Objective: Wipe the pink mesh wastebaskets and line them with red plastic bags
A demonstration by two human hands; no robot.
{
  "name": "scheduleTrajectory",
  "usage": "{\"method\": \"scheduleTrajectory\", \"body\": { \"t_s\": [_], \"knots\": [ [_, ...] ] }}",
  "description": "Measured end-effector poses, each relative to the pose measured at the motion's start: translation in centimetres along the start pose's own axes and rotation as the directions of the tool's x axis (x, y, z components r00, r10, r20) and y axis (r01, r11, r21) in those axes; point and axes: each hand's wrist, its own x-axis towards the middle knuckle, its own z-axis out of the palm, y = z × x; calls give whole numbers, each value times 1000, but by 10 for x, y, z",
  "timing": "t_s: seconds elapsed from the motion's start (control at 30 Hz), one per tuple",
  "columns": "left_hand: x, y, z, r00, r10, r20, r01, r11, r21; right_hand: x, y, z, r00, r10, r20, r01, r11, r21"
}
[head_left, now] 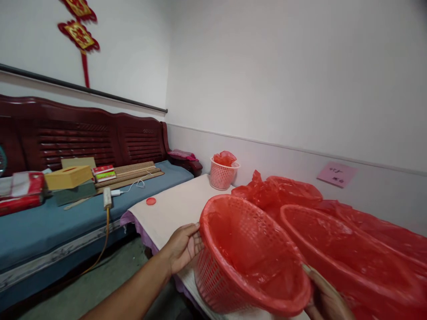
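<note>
A basket with slotted walls (216, 278), lined with a red plastic bag folded over its rim, tilts toward me at the table's front edge. My left hand (185, 246) grips its left rim, thumb on top. At the lower right, my right hand (325, 295) holds the opposite rim, its fingers partly hidden behind the basket. Directly to the right stands another red-lined basket (347, 249), with more red-lined baskets behind it. A small pink basket (223, 175) near the wall has a crumpled red bag (225, 158) in its top.
The cream-covered table (176, 200) bears a small red disc (151, 201). To the left, a wooden bench with a blue cushion (173, 175) holds a yellow box (70, 177), a power strip (107, 198) and a slatted mat. A pink note (336, 174) is on the wall.
</note>
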Motion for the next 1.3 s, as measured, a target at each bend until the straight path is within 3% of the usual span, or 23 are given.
{"method": "scheduleTrajectory", "body": {
  "t_s": [0.13,0.3,0.53,0.87,1.07,1.17,1.3],
  "knots": [
    [-11,0,1,999,-23,-31,24,999,42,-3,2,5,998,-47,50,47,999,14],
    [-25,1,0,1000,26,6,-27,988,155,-16,5,24,985,-122,118,113,990,80],
    [-14,5,-17,990,120,-67,-106,976,189,-25,20,35,969,-118,216,79,980,181],
    [-13,2,-30,985,147,-91,-121,963,242,-20,30,11,996,-84,34,80,992,101],
    [-18,-4,-37,983,153,-99,-118,949,291,-35,14,11,962,-262,-73,264,964,17],
    [-26,-7,-36,989,133,-66,-108,950,292,-46,11,24,949,-311,43,314,939,-140],
    [-39,-14,-33,988,142,-60,-118,947,298,-52,16,39,947,-225,228,280,928,-246]
  ]
}}
